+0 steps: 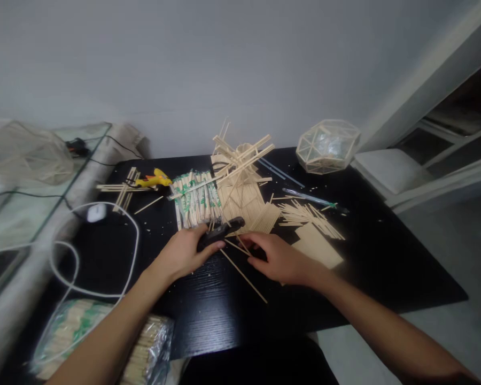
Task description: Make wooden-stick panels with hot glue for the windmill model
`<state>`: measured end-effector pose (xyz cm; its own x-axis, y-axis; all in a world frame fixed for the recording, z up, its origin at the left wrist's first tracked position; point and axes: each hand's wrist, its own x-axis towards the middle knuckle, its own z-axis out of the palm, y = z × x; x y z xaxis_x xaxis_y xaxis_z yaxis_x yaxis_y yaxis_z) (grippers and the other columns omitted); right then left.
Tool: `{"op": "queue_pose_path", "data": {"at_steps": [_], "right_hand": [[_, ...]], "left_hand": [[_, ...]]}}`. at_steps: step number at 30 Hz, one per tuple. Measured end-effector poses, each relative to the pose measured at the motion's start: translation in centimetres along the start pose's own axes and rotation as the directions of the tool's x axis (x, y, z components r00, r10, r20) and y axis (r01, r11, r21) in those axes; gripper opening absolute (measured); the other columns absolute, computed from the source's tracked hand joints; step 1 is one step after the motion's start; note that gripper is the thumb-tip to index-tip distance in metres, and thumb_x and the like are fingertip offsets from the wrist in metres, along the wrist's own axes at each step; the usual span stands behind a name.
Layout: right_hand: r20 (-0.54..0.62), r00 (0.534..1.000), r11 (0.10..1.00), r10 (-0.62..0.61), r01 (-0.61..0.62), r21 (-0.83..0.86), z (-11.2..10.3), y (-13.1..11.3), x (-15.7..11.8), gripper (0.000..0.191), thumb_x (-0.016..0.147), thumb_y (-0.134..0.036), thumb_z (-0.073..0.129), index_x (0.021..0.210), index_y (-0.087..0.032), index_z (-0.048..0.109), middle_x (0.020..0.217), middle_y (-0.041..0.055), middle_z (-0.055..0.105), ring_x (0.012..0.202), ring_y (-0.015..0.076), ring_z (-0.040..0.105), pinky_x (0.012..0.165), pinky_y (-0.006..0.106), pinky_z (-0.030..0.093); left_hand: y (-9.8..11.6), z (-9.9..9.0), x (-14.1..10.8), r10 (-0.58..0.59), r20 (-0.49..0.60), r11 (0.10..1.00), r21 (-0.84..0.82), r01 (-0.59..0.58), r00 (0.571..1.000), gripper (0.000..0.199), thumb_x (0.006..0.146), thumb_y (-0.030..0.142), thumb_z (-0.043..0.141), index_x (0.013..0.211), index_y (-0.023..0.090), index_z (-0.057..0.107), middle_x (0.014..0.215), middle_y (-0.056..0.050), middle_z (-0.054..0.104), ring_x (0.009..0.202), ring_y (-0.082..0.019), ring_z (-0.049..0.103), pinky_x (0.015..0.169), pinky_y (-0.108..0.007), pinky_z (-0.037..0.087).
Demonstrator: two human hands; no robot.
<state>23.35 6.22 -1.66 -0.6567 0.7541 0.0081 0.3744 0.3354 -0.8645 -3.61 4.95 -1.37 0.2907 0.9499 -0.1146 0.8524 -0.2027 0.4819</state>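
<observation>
My left hand [186, 248] is closed around a black hand tool [222, 231], which points up and to the right; its exact kind is unclear. Close beside it, my right hand [274, 256] pinches a thin wooden stick [243, 246] near the tool's head. Another thin stick [244, 276] lies slantwise on the black table just below both hands. Behind the tool is a stack of flat wooden pieces [240, 200], with a wooden stick framework [244, 160] on top. Left of the stack are wrapped chopsticks [196, 198] with green print.
A yellow glue gun [154, 179] lies by crossed sticks at the left. Loose sticks [308, 216] and a thin wooden board [318, 246] are at the right. A faceted stick-frame ball [328, 147] stands at the back right. A white cable [136, 235] loops across the left side.
</observation>
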Motion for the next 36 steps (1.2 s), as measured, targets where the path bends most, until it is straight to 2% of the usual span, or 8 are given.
{"op": "queue_pose_path", "data": {"at_steps": [5,12,20,24,27,29,32,36], "right_hand": [[-0.085,0.982,0.91,0.168,-0.121,0.397,2.1,0.0,1.2,0.022,0.101,-0.035,0.061,0.111,-0.018,0.069,0.1,0.007,0.076,0.084,0.0179,0.072,0.081,0.033,0.058],[-0.241,0.944,0.899,0.225,-0.106,0.426,4.3,0.5,2.3,0.042,0.099,-0.058,0.059,0.089,-0.019,0.07,0.071,-0.0001,0.058,0.067,0.0154,0.055,0.062,0.028,0.047],[-0.225,0.936,0.861,0.27,-0.13,0.492,4.6,0.1,2.3,0.047,0.096,-0.063,0.061,0.084,-0.018,0.067,0.066,-0.0025,0.051,0.059,0.0123,0.046,0.054,0.026,0.037],[-0.146,0.952,0.856,0.271,-0.168,0.489,3.4,0.0,2.1,0.042,0.091,-0.06,0.069,0.091,-0.017,0.069,0.074,-0.0001,0.061,0.064,0.0134,0.056,0.06,0.027,0.047],[-0.099,0.964,0.865,0.245,-0.171,0.472,1.1,-0.5,1.8,0.05,0.083,-0.05,0.083,0.118,-0.019,0.069,0.096,0.004,0.072,0.084,0.0172,0.069,0.074,0.029,0.056],[-0.066,0.965,0.871,0.255,-0.2,0.449,-0.7,-1.0,1.9,0.054,0.086,-0.05,0.081,0.13,-0.022,0.067,0.106,0.0054,0.073,0.086,0.017,0.071,0.068,0.025,0.056],[0.123,0.947,0.797,0.297,-0.316,0.514,-2.6,-1.9,2.5,0.037,0.092,-0.052,0.073,0.106,-0.017,0.076,0.101,0.0082,0.074,0.084,0.0195,0.074,0.055,0.023,0.057],[0.229,0.914,0.732,0.335,-0.405,0.548,-3.0,-2.5,3.5,0.02,0.094,-0.036,0.074,0.092,-0.016,0.076,0.088,0.0051,0.075,0.072,0.0162,0.075,0.061,0.026,0.065]], "left_hand": [[0.2,0.6,0.1,0.018,0.008,0.999,-0.027,-0.018,1.0,0.042,0.101,0.058,0.054,0.09,0.019,0.065,0.081,-0.006,0.072,0.075,-0.023,0.071,0.071,-0.032,0.049],[0.3,0.7,0.2,0.005,-0.015,1.0,-0.026,-0.005,1.0,0.043,0.101,0.058,0.054,0.09,0.02,0.07,0.078,-0.006,0.072,0.074,-0.024,0.072,0.073,-0.034,0.052],[0.3,0.8,0.0,-0.015,-0.031,1.0,-0.024,0.014,0.999,0.043,0.1,0.059,0.057,0.089,0.02,0.07,0.077,-0.007,0.073,0.073,-0.025,0.072,0.07,-0.034,0.051],[0.6,0.4,-0.1,-0.016,-0.015,1.0,0.007,0.017,1.0,0.046,0.1,0.061,0.055,0.085,0.02,0.067,0.073,-0.006,0.071,0.069,-0.024,0.07,0.066,-0.032,0.048],[0.8,0.2,-0.2,0.016,0.026,1.0,0.026,-0.017,1.0,0.05,0.099,0.066,0.053,0.087,0.019,0.067,0.073,-0.006,0.07,0.067,-0.024,0.07,0.064,-0.032,0.047],[0.8,0.2,-0.3,0.06,0.051,0.997,0.038,-0.062,0.997,0.055,0.101,0.069,0.048,0.089,0.018,0.067,0.075,-0.007,0.072,0.069,-0.025,0.07,0.064,-0.033,0.047],[0.7,0.5,-0.3,0.15,0.05,0.987,0.053,-0.153,0.987,0.059,0.104,0.067,0.037,0.091,0.017,0.067,0.083,-0.01,0.074,0.077,-0.026,0.072,0.068,-0.034,0.049],[0.8,0.8,-0.4,0.195,0.017,0.972,0.129,-0.195,0.981,0.06,0.105,0.066,0.034,0.086,0.018,0.065,0.086,-0.011,0.073,0.078,-0.028,0.071,0.067,-0.036,0.048]]}}
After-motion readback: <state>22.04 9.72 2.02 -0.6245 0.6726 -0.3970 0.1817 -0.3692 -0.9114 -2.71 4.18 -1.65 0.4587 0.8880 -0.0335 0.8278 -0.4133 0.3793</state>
